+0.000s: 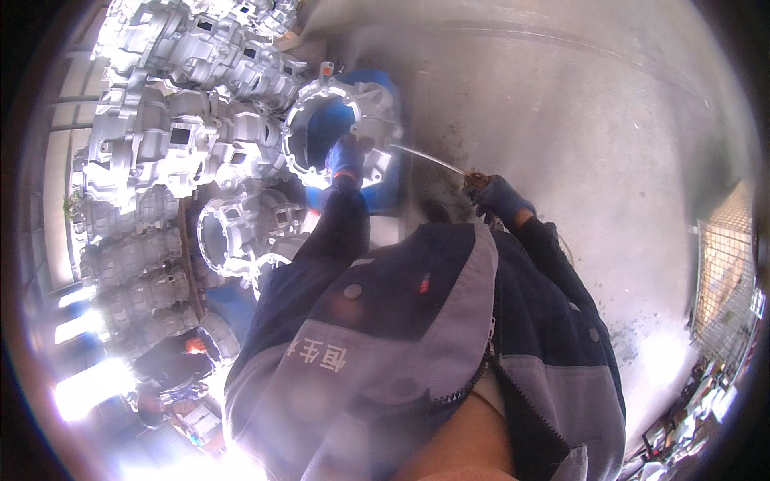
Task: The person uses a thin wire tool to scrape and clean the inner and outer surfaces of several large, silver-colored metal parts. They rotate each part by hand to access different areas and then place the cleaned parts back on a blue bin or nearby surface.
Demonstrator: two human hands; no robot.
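Right hand (504,200) gripping thin rod (431,157), left hand (343,157) at housing (378,106) edge, its grip unclear, wide floor (609,144) beyond right fingers

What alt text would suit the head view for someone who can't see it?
A worker's gloved right hand holds a thin bright rod reaching toward a ring-mouthed metal casting, while the gloved left hand is at the casting's rim. More silvery castings crowd the left; bare floor fills the right.
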